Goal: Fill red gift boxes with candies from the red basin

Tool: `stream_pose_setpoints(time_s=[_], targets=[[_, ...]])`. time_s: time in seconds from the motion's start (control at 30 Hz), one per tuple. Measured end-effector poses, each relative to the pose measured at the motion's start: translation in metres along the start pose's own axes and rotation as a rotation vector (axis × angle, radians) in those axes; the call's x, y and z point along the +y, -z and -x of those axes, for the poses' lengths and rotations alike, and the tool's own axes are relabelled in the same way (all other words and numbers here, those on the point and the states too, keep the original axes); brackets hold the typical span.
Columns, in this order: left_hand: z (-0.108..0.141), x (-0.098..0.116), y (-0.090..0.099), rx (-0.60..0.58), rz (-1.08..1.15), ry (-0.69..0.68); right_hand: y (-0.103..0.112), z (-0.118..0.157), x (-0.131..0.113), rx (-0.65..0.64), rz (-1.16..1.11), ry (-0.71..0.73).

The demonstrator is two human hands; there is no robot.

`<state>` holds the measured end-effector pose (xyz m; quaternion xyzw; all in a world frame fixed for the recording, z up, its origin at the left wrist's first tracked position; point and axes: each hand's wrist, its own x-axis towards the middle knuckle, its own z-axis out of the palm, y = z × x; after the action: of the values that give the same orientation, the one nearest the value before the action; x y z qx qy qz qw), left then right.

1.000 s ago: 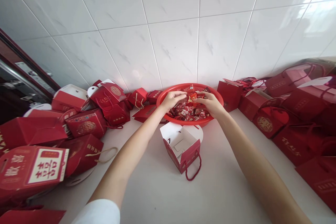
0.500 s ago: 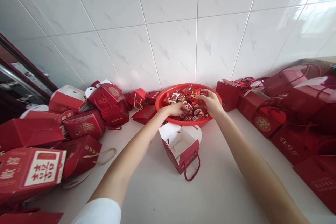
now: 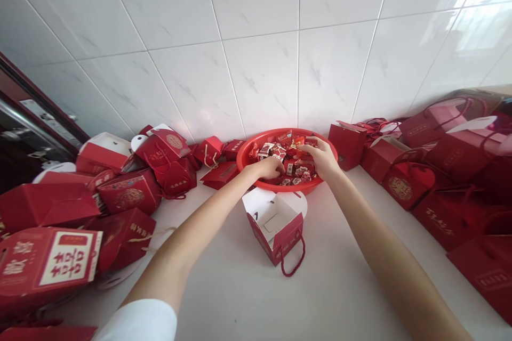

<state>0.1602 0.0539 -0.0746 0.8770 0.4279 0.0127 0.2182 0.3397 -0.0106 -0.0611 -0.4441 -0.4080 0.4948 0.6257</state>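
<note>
Pale tiles with grey veins point(image 3: 256, 74) rise behind the white counter point(image 3: 240, 287), with bright window light reflected at the upper right. Along the counter's back edge, near its middle, I have a red plastic basket point(image 3: 296, 188) filled with wrapped candies point(image 3: 302, 171). My left hand point(image 3: 272, 168) reaches into the basket's left side, its fingers curled down among the candies; the fingertips are hidden, so I cannot tell whether it grips one. My right hand point(image 3: 320, 155) is over the right side, fingers spread and partly bent at the candies, with no clear grip on any that I can make out.

Just in front of the basket, nearer to me, an open box point(image 3: 286, 240) sits on the counter. Its white inside faces up, its flaps are spread, and a dark red cord handle point(image 3: 298, 265) loops down from its right side. Red gift boxes point(image 3: 130, 192) crowd the counter's left side, one showing a white panel point(image 3: 66, 257) with red characters. More red boxes and bags point(image 3: 444, 218) line the right edge, and a tall red bag point(image 3: 347, 145) stands beside the basket there. At the far left, I see a metal bar point(image 3: 26, 121).
</note>
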Motion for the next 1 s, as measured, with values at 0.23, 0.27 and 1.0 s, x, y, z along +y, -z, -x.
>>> stream_pose_setpoints(time_s=[0.23,0.27,1.0], targets=[[-0.013,0.015,0.007,0.116,-0.245,-0.156,-0.001,-0.001,-0.001,0.084,-0.073,0.005],[-0.017,0.02,0.007,0.115,-0.265,-0.166,-0.001,-0.001,-0.001,0.092,-0.074,0.008],[-0.035,0.007,0.007,0.182,-0.096,0.003,0.001,-0.004,0.001,0.087,-0.079,0.025]])
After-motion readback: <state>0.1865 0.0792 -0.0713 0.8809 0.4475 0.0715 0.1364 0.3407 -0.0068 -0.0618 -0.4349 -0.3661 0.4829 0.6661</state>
